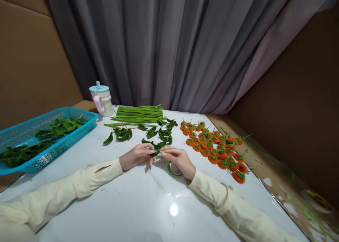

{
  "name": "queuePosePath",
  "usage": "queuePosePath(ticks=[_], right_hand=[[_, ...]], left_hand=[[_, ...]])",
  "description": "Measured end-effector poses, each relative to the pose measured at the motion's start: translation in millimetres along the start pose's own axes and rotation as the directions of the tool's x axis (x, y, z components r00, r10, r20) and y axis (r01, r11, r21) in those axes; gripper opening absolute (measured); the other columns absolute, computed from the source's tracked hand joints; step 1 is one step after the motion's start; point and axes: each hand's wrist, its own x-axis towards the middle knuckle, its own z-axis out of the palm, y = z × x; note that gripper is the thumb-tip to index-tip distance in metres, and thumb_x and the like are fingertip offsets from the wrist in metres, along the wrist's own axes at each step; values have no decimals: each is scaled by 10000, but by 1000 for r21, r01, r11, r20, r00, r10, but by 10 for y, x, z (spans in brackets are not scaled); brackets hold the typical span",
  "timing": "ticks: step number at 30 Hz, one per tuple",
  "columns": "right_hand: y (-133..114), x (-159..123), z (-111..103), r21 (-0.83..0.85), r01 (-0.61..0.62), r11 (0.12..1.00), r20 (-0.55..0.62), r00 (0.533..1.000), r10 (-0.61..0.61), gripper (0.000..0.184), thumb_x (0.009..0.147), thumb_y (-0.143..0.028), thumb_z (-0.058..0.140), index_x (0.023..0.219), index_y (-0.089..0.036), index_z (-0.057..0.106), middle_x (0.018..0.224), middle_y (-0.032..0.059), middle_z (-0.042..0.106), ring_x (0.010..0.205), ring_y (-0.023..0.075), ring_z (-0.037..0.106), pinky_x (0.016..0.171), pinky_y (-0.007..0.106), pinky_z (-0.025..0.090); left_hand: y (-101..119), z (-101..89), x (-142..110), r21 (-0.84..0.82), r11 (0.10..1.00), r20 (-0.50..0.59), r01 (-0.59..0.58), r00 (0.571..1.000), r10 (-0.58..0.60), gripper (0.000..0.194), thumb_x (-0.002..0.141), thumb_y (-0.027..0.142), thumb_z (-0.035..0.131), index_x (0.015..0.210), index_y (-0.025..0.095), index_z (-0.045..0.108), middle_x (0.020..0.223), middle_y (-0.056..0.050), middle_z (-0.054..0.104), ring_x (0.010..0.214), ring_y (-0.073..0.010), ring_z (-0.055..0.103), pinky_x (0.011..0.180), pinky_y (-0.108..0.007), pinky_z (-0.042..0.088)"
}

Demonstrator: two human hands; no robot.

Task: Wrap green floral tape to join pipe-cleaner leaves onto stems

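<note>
My left hand (135, 156) pinches a dark green fuzzy leaf (155, 152) near the middle of the table. Opposite it, my right hand (182, 161) has its thumb and fingers pressed together at the leaf's end, on what looks like a strip of green tape. A roll of green tape (175, 175) sits under the right palm, partly hidden by the hand. Just beyond the hands lie several dark green leaves (165, 132) in small clusters, with more leaves (123, 134) to the left.
Behind the leaves lies a bundle of green fuzzy stems (139, 113). Orange flowers (208, 145) with green centres spread over the right side. A blue basket (59, 148) of green leaves stands at left, near a lidded cup (103, 102). Grey curtains (164, 47) hang behind.
</note>
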Motion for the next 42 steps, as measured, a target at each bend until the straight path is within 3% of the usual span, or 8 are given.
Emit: queuePosePath(ticks=[4, 14, 17, 20, 22, 26, 30, 42], right_hand=[[28, 9, -22, 57, -58, 997, 4, 998, 58, 208, 620, -340, 731, 707, -154, 706, 710, 32, 645, 598, 120, 553, 600, 260, 452], [12, 0, -23, 113, -66, 991, 41, 997, 62, 183, 627, -311, 735, 676, -140, 690, 733, 28, 630, 618, 118, 576, 608, 246, 445], [21, 3, -31, 106, -31, 994, 55, 998, 25, 198, 623, -329, 737, 662, -141, 687, 772, 31, 626, 616, 116, 571, 611, 252, 452], [47, 10, -39, 54, 27, 998, 72, 997, -31, 201, 624, -340, 737, 646, -146, 687, 803, 39, 624, 650, 122, 564, 646, 260, 459], [67, 12, -38, 21, 46, 999, 71, 996, -48, 201, 622, -343, 738, 647, -149, 688, 815, 43, 623, 679, 128, 562, 664, 260, 460], [91, 8, -16, 54, 21, 998, 91, 995, -26, 229, 624, -365, 734, 640, -146, 668, 814, 34, 603, 593, 107, 558, 605, 257, 464], [97, 3, 3, 53, 24, 998, 101, 994, -29, 254, 630, -376, 728, 636, -135, 648, 811, 32, 590, 557, 96, 556, 576, 248, 463], [183, 24, -32, -6, 78, 997, 87, 993, -77, 245, 648, -373, 712, 635, -138, 643, 849, 39, 577, 540, 76, 532, 556, 233, 459]], left_hand=[[-15, 7, 8, -6, 999, -49, -32, 998, 32, 204, 737, 304, 661, 781, 136, 553, 731, -22, 585, 645, -108, 543, 620, -226, 406], [-86, -8, 14, 443, 884, -44, -150, 981, 189, 254, 693, 328, 683, 799, 146, 541, 785, -8, 550, 710, -128, 512, 626, -241, 422], [-90, 40, -21, 655, 704, -17, -276, 925, 379, 179, 749, 309, 632, 782, 150, 557, 795, -23, 572, 749, -149, 533, 674, -267, 435], [-113, 60, -53, 834, 376, 130, -404, 806, 578, 96, 811, 260, 574, 803, 165, 579, 838, -32, 595, 827, -164, 534, 764, -294, 410], [-137, 51, -59, 874, 215, 216, -436, 745, 631, 83, 850, 239, 525, 843, 172, 573, 865, -39, 600, 841, -166, 530, 772, -305, 401], [-160, 20, -52, 876, -6, 368, -482, 662, 653, 114, 894, 212, 450, 896, 173, 557, 904, -62, 600, 863, -179, 516, 773, -323, 398], [-150, 12, -59, 860, -165, 465, -483, 609, 642, 132, 900, 169, 423, 925, 174, 552, 944, -74, 587, 902, -190, 497, 785, -333, 390], [-159, 9, -69, 804, -466, 594, -369, 509, 622, 189, 887, 114, 406, 1003, 156, 549, 931, -77, 625, 904, -210, 516, 775, -357, 326]])
